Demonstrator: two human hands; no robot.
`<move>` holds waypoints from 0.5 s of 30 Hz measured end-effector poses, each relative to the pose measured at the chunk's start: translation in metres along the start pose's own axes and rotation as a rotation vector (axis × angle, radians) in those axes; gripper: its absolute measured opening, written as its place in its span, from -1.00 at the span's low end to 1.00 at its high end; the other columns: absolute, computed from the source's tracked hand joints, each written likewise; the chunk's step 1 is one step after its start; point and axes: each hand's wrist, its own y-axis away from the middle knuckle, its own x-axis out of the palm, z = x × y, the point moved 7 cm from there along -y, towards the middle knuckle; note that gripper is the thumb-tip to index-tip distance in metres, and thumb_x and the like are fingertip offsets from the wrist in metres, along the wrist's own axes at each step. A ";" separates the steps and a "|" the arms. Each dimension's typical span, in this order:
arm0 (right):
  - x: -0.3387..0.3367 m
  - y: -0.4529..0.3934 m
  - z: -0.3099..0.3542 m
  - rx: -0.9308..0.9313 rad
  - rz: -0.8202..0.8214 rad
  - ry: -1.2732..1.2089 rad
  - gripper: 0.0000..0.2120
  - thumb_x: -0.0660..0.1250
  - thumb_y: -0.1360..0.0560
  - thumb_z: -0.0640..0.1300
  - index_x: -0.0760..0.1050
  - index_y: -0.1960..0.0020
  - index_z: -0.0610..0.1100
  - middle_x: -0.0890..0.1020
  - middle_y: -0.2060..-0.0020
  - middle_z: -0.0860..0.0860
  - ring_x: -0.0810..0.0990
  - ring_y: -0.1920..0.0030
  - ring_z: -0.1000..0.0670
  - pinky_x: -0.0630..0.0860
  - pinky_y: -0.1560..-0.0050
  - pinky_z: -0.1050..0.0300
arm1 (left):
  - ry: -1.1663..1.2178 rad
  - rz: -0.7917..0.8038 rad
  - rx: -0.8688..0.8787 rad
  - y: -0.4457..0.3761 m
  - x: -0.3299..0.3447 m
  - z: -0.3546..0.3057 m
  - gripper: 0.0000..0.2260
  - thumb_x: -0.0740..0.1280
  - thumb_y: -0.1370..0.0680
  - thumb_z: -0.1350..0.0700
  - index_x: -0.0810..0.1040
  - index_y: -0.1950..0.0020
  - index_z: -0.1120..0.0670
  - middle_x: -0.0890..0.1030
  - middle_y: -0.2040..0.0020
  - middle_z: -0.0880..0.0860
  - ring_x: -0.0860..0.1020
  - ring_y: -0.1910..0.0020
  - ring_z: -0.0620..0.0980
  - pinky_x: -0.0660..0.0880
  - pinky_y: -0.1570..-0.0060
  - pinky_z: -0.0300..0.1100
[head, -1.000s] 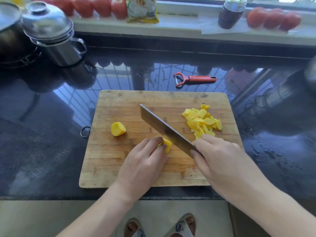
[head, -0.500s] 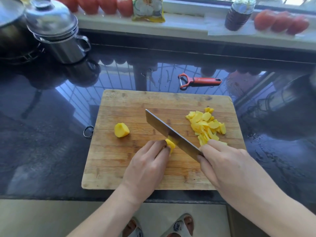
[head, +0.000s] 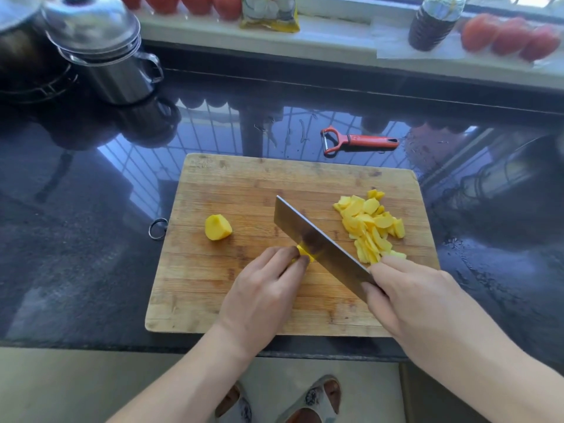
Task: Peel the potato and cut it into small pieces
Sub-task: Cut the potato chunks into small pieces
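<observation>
On the wooden cutting board [head: 213, 285] my left hand [head: 262, 297] holds down a small yellow potato piece [head: 303, 251] with curled fingers; only its end shows past my fingertips. My right hand [head: 415, 297] grips the handle of a cleaver [head: 317, 242], whose blade lies across the potato piece, tip pointing up-left. A peeled potato chunk [head: 217, 228] sits alone on the board's left side. A pile of cut potato slices [head: 372, 227] lies on the board's right side.
A red peeler [head: 357, 141] lies on the dark glossy counter behind the board. A steel lidded pot [head: 100, 53] stands at the back left. Tomatoes [head: 509, 36], a dark bottle [head: 433, 22] and a snack bag [head: 268, 13] sit on the window ledge. A metal ring [head: 158, 228] hangs off the board's left edge.
The cleaver has shifted up-left along the held piece and the blade now covers more of it. My left fingers have drawn back slightly; the loose chunk and slice pile stay put.
</observation>
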 end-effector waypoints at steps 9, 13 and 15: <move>0.019 -0.036 0.014 -0.010 -0.058 -0.102 -0.74 0.18 -0.63 0.04 0.42 0.19 -0.03 0.45 0.27 0.05 0.49 0.33 -0.08 0.49 0.35 -0.13 | 0.026 -0.014 -0.020 -0.001 0.000 0.001 -0.82 0.40 -0.59 0.38 0.66 -0.17 0.26 0.65 -0.11 0.16 0.62 -0.04 0.14 0.57 -0.16 -0.07; 0.003 -0.010 0.010 -0.009 -0.166 -0.119 -0.74 0.18 -0.60 0.02 0.37 0.24 -0.03 0.39 0.32 0.06 0.43 0.41 -0.04 0.44 0.47 -0.08 | 0.017 -0.009 -0.006 0.002 0.001 0.001 -0.85 0.36 -0.63 0.35 0.65 -0.17 0.28 0.64 -0.13 0.19 0.62 -0.08 0.16 0.57 -0.17 -0.04; 0.003 -0.001 0.009 -0.009 -0.144 -0.100 -0.75 0.17 -0.60 0.04 0.39 0.22 -0.01 0.40 0.30 0.06 0.45 0.41 -0.05 0.45 0.47 -0.09 | 0.013 -0.012 0.000 0.001 0.001 0.001 -0.86 0.34 -0.65 0.33 0.65 -0.17 0.27 0.64 -0.13 0.19 0.61 -0.09 0.16 0.57 -0.18 -0.03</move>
